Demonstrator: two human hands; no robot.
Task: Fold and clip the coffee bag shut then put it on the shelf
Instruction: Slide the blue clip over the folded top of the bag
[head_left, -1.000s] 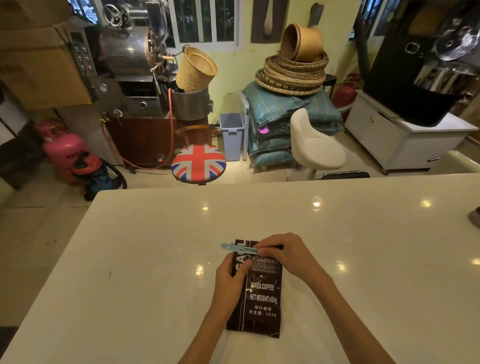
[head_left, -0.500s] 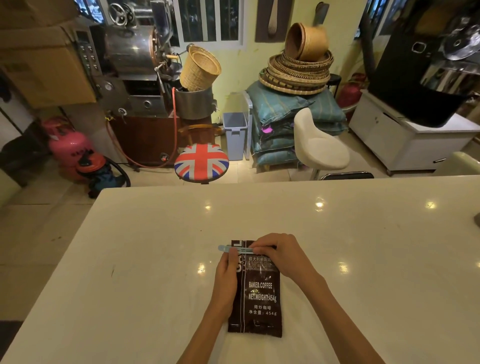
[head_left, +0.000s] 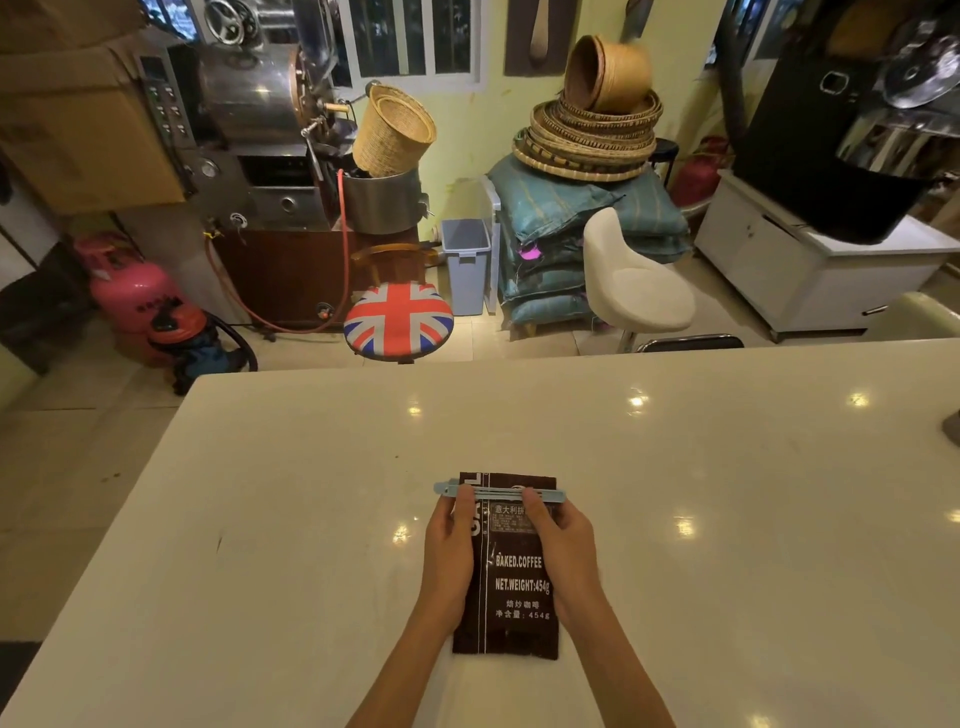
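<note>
A dark brown coffee bag (head_left: 511, 582) lies flat on the white counter (head_left: 727, 519), its folded top pointing away from me. A long light-blue clip (head_left: 496, 491) lies across the bag just below the top edge. My left hand (head_left: 448, 551) grips the bag's left side, thumb up by the clip. My right hand (head_left: 563, 540) holds the right side, fingertips touching the clip. Whether the clip is snapped closed is unclear. No shelf is visible.
Beyond the counter's far edge stand a Union Jack stool (head_left: 398, 321) and a white chair (head_left: 631, 283). Behind them are a coffee roaster (head_left: 249, 130), a blue bin (head_left: 466, 262), stacked sacks (head_left: 566, 228) with woven baskets (head_left: 592, 135), and a white cabinet (head_left: 810, 270).
My right hand slid back from covering the bag's top, baring the whole clip across the bag. Both hands now flank the bag symmetrically. The camera came slightly closer.
</note>
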